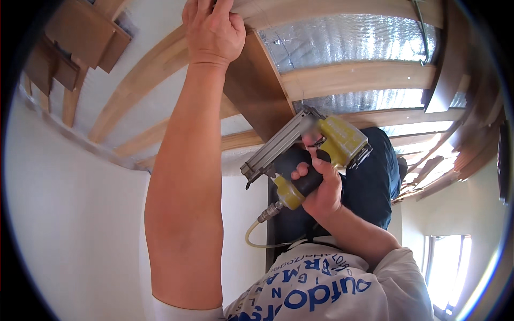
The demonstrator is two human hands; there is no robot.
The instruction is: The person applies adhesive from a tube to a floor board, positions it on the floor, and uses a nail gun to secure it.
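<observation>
In my right hand is a yellow nail gun with a dark grip. My fingers wrap round that grip, and the gun's long grey magazine slants down to the left. A hose coupling joins the gun's lower end to a thin, clear yellowish air hose. My left arm stretches far forward. At its end my left hand rests on or close over the wood at the top edge, its fingertips cut off by the frame. Beside the left wrist, a dark brown board runs across the pale wooden joists.
Silvery foil sheeting lies between the joists. Brown boards are stacked at the far left, and more loose boards lie on the right. A white wall bounds the left; a bright window is at lower right.
</observation>
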